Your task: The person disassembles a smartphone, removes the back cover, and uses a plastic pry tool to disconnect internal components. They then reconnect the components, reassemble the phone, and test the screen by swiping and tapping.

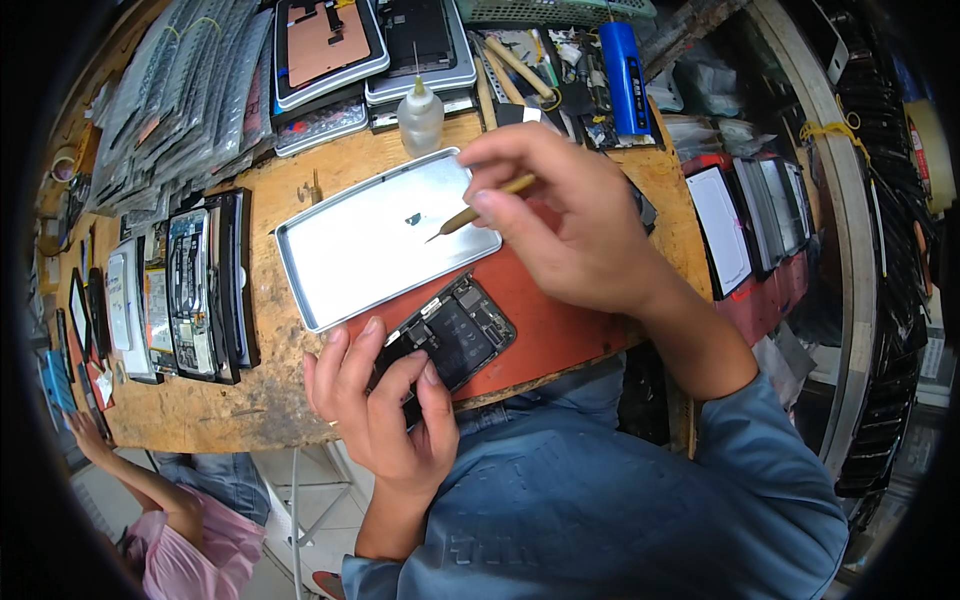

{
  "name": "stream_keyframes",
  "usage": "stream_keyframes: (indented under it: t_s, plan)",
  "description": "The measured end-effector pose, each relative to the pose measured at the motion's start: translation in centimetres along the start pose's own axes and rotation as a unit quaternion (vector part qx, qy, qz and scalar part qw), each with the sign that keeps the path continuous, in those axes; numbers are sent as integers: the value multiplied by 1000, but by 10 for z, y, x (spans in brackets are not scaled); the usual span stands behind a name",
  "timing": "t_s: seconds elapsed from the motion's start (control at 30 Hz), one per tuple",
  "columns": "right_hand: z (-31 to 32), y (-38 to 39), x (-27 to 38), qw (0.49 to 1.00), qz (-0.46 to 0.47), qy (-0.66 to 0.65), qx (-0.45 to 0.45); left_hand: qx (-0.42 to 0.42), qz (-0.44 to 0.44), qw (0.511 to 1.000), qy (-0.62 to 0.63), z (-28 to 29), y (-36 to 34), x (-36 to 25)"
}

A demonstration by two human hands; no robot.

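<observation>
Left hand (pixel 385 400) pinches opened phone (pixel 450 335) at surface (pixel 270 400) front edge. Right hand (pixel 560 215) pinches tweezers (pixel 480 208), tip over metal tray (pixel 370 240), apparently near small part (pixel 413 218); tray floor mostly bare.

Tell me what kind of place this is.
Most likely a phone repair bench. The left hand steadies an opened phone, the right hand holds tweezers over a metal tray, and stripped phones line the wooden table.
</observation>
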State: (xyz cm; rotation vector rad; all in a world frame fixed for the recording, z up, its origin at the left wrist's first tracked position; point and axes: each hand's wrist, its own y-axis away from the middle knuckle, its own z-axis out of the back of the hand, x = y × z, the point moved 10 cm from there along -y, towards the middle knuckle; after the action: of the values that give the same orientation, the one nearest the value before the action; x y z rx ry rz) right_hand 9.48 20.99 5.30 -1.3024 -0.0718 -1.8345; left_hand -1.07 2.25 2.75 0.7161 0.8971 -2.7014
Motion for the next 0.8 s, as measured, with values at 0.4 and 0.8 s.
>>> stream_keyframes:
  t_s: [0.4, 0.8]
  plan:
    - [-3, 32, 62, 996, 26, -58, 58, -7, 37, 997, 74, 5, -14, 6]
    - [-5, 35, 71, 996, 66, -21, 56, -21, 33, 996, 84, 7, -11, 4]
